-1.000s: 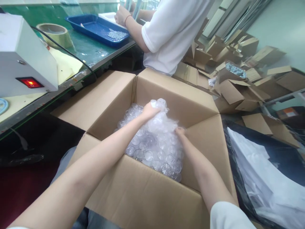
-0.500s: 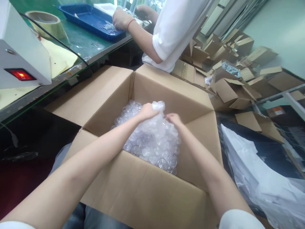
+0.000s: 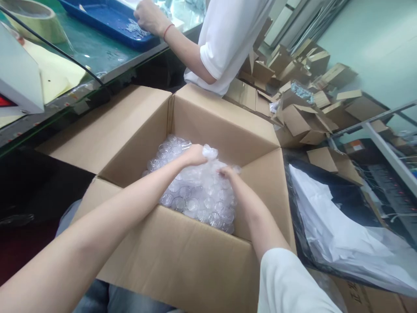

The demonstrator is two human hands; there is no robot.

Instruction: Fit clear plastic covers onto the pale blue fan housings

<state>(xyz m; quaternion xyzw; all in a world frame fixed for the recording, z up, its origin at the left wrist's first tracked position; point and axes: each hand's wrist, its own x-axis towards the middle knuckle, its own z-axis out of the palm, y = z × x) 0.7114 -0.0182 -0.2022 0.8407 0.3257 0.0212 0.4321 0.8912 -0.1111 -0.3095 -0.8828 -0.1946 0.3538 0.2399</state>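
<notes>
Inside an open cardboard box (image 3: 208, 113) lies a clear plastic bag (image 3: 208, 174) full of round, clear plastic pieces (image 3: 192, 204). My left hand (image 3: 194, 155) is closed around the gathered neck of the bag, and a crumpled tuft of film sticks out past the fist. On the right side of the neck, my right hand (image 3: 227, 172) pinches the bag's film with bent fingers. Several of the clear round pieces also show beyond my left forearm, at the left of the box; whether they share the same bag I cannot tell.
A co-worker's hand (image 3: 151, 17) is over a blue tray (image 3: 107, 21) of small pieces on the green table (image 3: 100, 56). A tape roll (image 3: 32, 21) and white machine (image 3: 19, 74) stand at left. Open cartons (image 3: 296, 119) fill the back right; white sheeting (image 3: 319, 204) lies right.
My right hand has moved in toward the bag's neck and slightly lower. My left hand keeps its grip. The whole view has shifted, so the scene sits further left.
</notes>
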